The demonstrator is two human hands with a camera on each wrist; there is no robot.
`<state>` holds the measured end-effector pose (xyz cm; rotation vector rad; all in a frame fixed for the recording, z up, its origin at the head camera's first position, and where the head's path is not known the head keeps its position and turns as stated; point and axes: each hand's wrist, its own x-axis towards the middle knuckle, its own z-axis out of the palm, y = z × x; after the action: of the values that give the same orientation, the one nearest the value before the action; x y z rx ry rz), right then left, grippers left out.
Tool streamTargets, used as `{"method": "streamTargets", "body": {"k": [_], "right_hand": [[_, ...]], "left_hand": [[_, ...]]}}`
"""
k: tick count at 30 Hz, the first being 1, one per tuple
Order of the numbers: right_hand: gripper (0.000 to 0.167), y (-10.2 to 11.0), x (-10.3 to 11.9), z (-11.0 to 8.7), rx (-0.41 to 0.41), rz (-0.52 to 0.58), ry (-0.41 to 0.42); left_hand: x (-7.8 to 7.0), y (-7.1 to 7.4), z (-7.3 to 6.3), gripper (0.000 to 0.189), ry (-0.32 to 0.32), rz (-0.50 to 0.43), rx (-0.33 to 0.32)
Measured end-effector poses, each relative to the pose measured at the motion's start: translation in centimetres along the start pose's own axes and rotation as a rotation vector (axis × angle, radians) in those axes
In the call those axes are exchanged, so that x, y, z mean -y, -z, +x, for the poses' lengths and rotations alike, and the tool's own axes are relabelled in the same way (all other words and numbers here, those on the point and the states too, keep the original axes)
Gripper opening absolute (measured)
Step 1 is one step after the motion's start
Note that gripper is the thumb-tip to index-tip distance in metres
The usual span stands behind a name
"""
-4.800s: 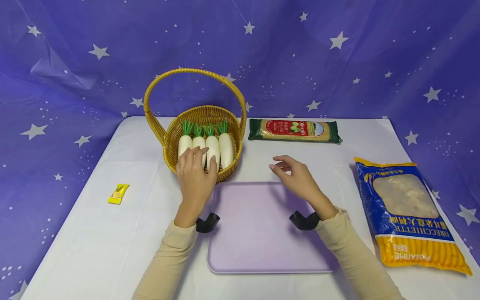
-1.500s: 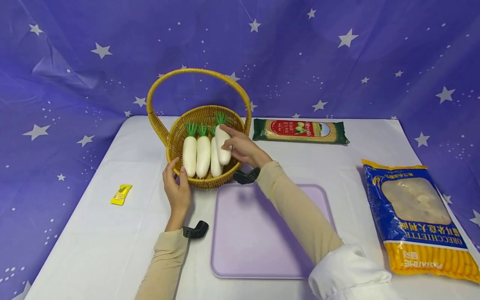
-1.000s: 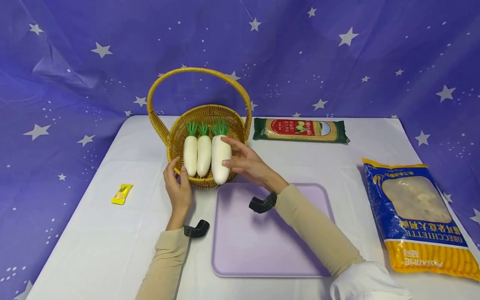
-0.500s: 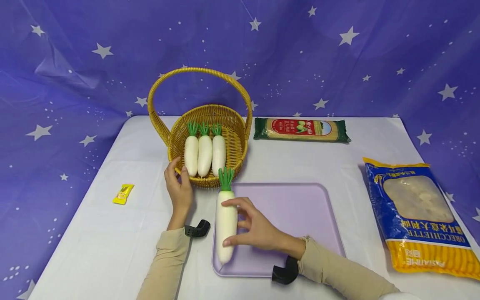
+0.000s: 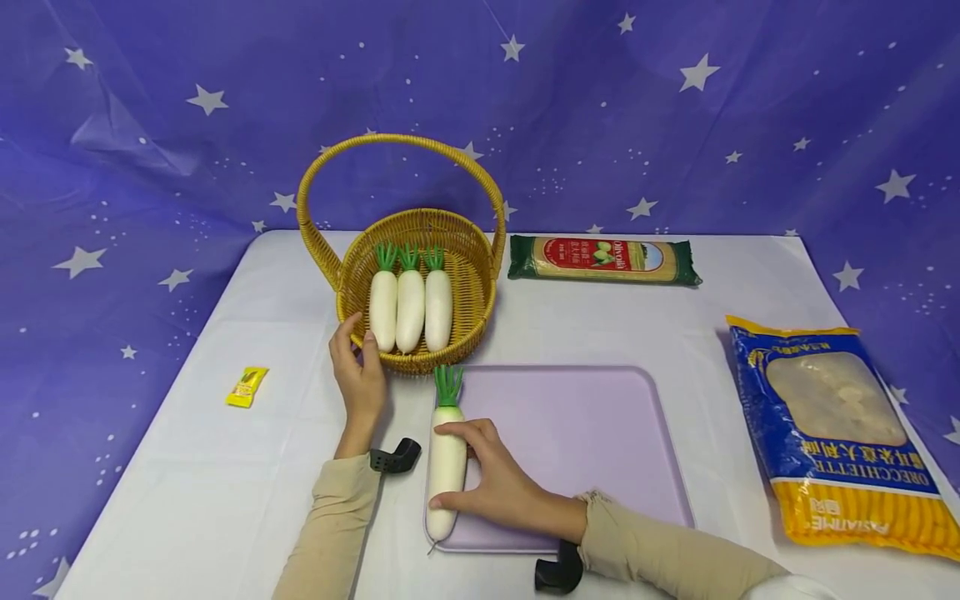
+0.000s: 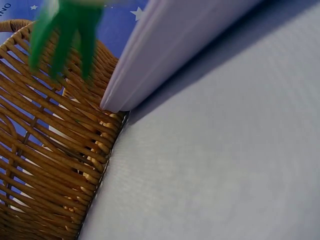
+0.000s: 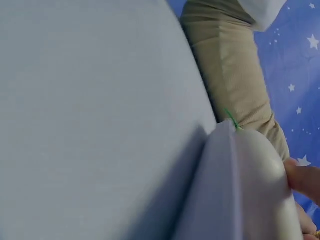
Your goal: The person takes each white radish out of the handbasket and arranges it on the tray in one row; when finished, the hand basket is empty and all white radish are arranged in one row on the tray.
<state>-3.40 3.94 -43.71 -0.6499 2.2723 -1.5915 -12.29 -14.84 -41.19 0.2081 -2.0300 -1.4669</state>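
Note:
In the head view my right hand (image 5: 498,483) grips a white radish (image 5: 447,454) with green leaves, thumb and fingers along its right side. The radish lies lengthwise at the left edge of the lilac tray (image 5: 585,450), its root tip at the front rim. Its pale body (image 7: 265,185) also shows beside the tray's edge in the right wrist view. At the front left of the wicker basket (image 5: 480,321), my left hand (image 5: 362,383) holds the rim with fingers and thumb. Three more white radishes (image 5: 410,312) lie side by side in the basket.
A green-ended pack of spaghetti (image 5: 603,260) lies at the back of the table. To the right is a large blue and yellow bag of orecchiette (image 5: 832,433). A small yellow wrapped candy (image 5: 247,387) lies far left. The basket's tall handle (image 5: 401,139) arches upward.
My right hand has taken the rightmost radish out of the basket and brought it forward and down onto the tray's left edge. The left hand moved from over the radishes to the basket rim.

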Motion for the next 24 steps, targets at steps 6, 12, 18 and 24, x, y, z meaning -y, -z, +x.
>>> {"method": "streamTargets", "body": {"k": [6, 12, 18, 24], "right_hand": [[0.068, 0.3, 0.4, 0.3, 0.030, -0.067, -0.038], [0.062, 0.7, 1.1, 0.2, 0.069, -0.186, -0.019], [0.061, 1.3, 1.4, 0.0, 0.092, -0.203, -0.029], [0.054, 2.6, 1.6, 0.8, -0.041, -0.004, -0.033]], "left_hand": [[0.1, 0.0, 0.0, 0.035, 0.003, 0.001, 0.004], [0.1, -0.1, 0.0, 0.036, 0.002, 0.004, -0.002], [0.2, -0.1, 0.0, 0.036, 0.003, 0.011, 0.003], [0.1, 0.1, -0.1, 0.035, -0.010, 0.016, 0.000]]}}
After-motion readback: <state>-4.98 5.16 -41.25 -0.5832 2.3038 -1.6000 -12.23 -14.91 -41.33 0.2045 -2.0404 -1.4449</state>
